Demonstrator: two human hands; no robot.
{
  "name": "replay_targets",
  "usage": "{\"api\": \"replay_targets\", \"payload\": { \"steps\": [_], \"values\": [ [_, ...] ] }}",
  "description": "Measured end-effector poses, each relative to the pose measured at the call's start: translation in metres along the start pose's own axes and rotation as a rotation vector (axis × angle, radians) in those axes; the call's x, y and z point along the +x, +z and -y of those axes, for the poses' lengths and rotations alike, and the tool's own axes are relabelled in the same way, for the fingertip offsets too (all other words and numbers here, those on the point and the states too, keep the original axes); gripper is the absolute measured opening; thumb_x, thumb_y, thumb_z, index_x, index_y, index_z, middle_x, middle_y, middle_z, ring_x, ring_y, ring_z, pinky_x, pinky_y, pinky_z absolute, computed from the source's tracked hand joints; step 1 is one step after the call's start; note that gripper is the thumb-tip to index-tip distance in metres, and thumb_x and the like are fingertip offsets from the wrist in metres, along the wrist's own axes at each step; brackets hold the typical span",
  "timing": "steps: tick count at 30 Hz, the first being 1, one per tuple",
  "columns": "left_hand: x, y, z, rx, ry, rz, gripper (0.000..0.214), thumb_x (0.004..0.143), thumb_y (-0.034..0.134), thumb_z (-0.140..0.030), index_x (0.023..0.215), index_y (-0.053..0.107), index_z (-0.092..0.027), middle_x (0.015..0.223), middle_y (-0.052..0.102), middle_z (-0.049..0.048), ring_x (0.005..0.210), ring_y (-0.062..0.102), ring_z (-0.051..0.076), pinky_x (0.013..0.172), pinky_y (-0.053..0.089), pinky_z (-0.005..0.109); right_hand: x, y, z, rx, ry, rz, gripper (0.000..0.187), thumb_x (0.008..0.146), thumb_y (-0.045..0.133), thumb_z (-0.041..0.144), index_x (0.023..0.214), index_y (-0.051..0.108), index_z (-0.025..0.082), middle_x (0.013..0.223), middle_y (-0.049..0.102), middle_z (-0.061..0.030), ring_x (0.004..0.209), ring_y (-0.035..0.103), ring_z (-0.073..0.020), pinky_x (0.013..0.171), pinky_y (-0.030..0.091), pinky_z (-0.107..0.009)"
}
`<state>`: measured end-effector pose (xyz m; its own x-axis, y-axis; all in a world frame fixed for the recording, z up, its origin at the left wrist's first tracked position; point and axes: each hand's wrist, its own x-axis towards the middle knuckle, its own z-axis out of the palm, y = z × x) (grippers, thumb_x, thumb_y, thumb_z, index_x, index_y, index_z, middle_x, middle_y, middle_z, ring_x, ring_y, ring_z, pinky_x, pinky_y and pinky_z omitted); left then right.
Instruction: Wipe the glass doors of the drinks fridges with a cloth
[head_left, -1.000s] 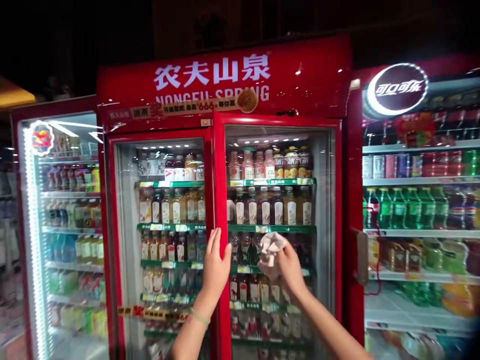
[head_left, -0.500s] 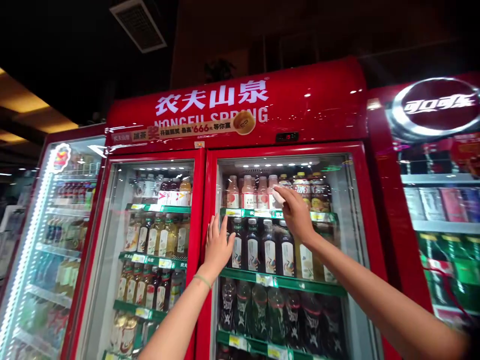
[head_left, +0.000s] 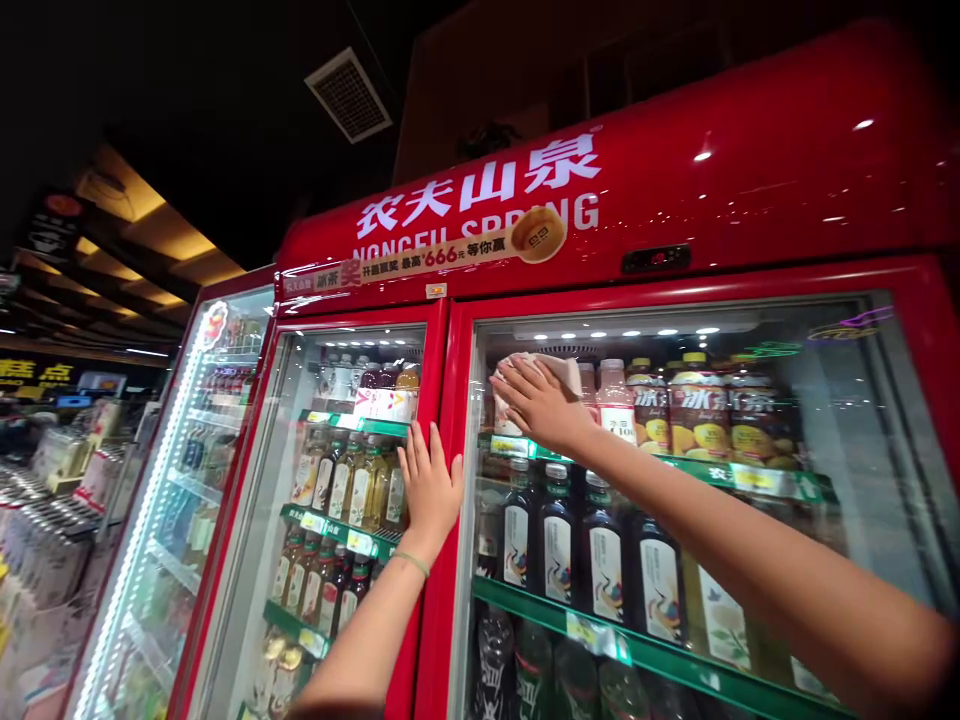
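Observation:
My right hand (head_left: pixel 541 400) presses a pale cloth (head_left: pixel 564 372) against the upper left of the right glass door (head_left: pixel 847 400), fingers spread over it. Part of the cloth is hidden under the palm. Lower and to the left, my left hand (head_left: pixel 433 490) lies with fingers stretched at the red door frame (head_left: pixel 437 400) between the two doors, holding nothing. A thin pale green band (head_left: pixel 412 562) circles that wrist. Behind the glass, pink-labelled bottles (head_left: pixel 616 405) and dark bottles (head_left: pixel 557 535) stand on green-edged shelves.
The red drinks fridge carries a lit header sign (head_left: pixel 480 190) and a small display (head_left: pixel 656 259). Another glass-fronted cooler (head_left: pixel 176 510) adjoins on the left. Shop goods (head_left: pixel 60 530) stand farther left, and a ceiling vent (head_left: pixel 348 95) is overhead.
My right hand has moved left and slightly up across the glass, flattening over the cloth. The view has come closer to the fridge. My left hand still rests near the middle frame.

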<state>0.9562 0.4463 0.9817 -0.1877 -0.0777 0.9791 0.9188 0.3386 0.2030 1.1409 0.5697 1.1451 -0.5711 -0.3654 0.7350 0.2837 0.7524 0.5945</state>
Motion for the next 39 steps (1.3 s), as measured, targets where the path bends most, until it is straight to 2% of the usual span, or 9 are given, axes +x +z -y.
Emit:
{"api": "replay_targets", "payload": {
  "steps": [8,11,14,21,26,29,32,36,39],
  "values": [
    [-0.007,0.004,0.003,-0.061,0.044,0.000,0.070,0.102,0.046,-0.032,0.166,0.017,-0.023,0.172,0.014,0.0168,0.160,0.013,0.033,0.127,0.025,0.059,0.074,0.026,0.007,-0.011,0.107,-0.079,0.059,0.105,0.031,0.032,0.162,0.035,0.017,0.169,0.031,-0.0099,0.160,0.019,-0.0297,0.131,0.006,-0.060],
    [-0.008,0.003,0.003,-0.041,0.162,-0.007,0.071,0.101,0.041,-0.020,0.166,0.012,-0.023,0.169,0.027,0.0147,0.160,0.017,0.030,0.129,0.022,0.061,0.082,0.031,0.008,-0.020,0.066,-0.059,0.060,0.104,0.031,0.035,0.162,0.034,0.021,0.170,0.030,-0.0070,0.160,0.019,-0.0283,0.132,0.005,-0.058],
    [-0.010,0.002,0.003,-0.021,0.327,0.006,0.074,0.098,0.041,-0.010,0.166,0.017,-0.027,0.168,0.032,0.0112,0.158,0.024,0.028,0.130,0.025,0.056,0.089,0.032,0.009,-0.020,0.196,-0.098,0.060,0.104,0.032,0.035,0.163,0.032,0.022,0.170,0.029,-0.0068,0.160,0.019,-0.0295,0.130,0.006,-0.062],
    [-0.012,0.004,-0.007,0.067,0.396,-0.069,0.079,0.094,0.050,-0.005,0.165,0.021,-0.023,0.168,0.027,0.0168,0.157,0.024,0.031,0.124,0.039,0.053,0.091,0.012,0.006,-0.128,0.072,0.012,0.058,0.105,0.029,0.035,0.160,0.038,0.019,0.169,0.033,-0.0060,0.159,0.023,-0.0266,0.132,0.011,-0.054],
    [-0.024,0.005,-0.031,0.145,0.266,-0.038,0.077,0.092,0.053,-0.005,0.163,0.024,-0.012,0.168,0.019,0.0246,0.158,0.019,0.038,0.122,0.039,0.057,0.096,0.007,0.006,-0.152,0.137,0.023,0.060,0.104,0.031,0.030,0.161,0.035,0.013,0.170,0.028,-0.0088,0.160,0.021,-0.0267,0.132,0.014,-0.053],
    [-0.031,0.003,-0.037,0.133,0.297,-0.036,0.074,0.097,0.055,-0.020,0.163,0.024,-0.011,0.168,0.024,0.0224,0.157,0.023,0.037,0.123,0.038,0.058,0.097,0.008,0.006,-0.148,0.078,0.034,0.058,0.104,0.033,0.032,0.160,0.038,0.021,0.169,0.032,-0.0042,0.159,0.023,-0.0251,0.132,0.013,-0.053],
    [-0.034,0.001,-0.035,0.101,0.390,-0.031,0.071,0.099,0.055,-0.031,0.163,0.028,-0.018,0.167,0.030,0.0159,0.156,0.029,0.033,0.126,0.032,0.057,0.094,0.008,0.008,-0.156,0.173,0.002,0.058,0.104,0.033,0.032,0.161,0.037,0.019,0.169,0.032,-0.0063,0.159,0.023,-0.0262,0.132,0.015,-0.055],
    [-0.035,-0.001,-0.031,0.063,0.535,0.000,0.065,0.100,0.055,-0.034,0.161,0.034,-0.029,0.166,0.037,0.0072,0.153,0.037,0.026,0.129,0.027,0.051,0.084,0.006,0.009,-0.160,0.077,0.045,0.058,0.103,0.035,0.031,0.160,0.038,0.023,0.169,0.031,-0.0029,0.160,0.022,-0.0235,0.132,0.015,-0.053],
    [-0.036,-0.002,-0.031,0.050,0.542,0.024,0.063,0.100,0.054,-0.033,0.160,0.036,-0.028,0.165,0.039,0.0078,0.152,0.040,0.025,0.126,0.033,0.047,0.075,0.003,0.008,-0.180,0.153,0.002,0.056,0.104,0.034,0.033,0.160,0.039,0.026,0.168,0.034,-0.0022,0.159,0.024,-0.0252,0.131,0.014,-0.058]
  ]
}}
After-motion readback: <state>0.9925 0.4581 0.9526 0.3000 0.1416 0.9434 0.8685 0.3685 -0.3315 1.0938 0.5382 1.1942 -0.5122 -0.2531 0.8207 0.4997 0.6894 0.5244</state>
